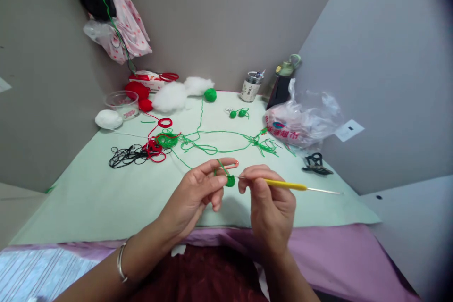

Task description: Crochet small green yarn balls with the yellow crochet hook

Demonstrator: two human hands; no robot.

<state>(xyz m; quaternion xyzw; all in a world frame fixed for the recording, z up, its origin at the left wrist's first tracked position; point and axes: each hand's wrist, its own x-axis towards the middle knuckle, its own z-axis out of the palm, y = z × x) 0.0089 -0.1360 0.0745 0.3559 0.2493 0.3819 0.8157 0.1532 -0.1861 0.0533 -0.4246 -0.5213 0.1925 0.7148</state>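
Your left hand pinches the green piece; your right hand grips the yellow hook.

You're facing plain gray partition walls that are meeting behind a pale green tabletop; a bluish-gray panel is rising on your right, and soft, even light is falling across them.

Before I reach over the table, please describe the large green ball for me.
On the pale tabletop, find the fluffy white stuffing near the back wall. The large green ball sits at its right end. It is bigger than the two small green balls, which lie to its right, nearer the front.
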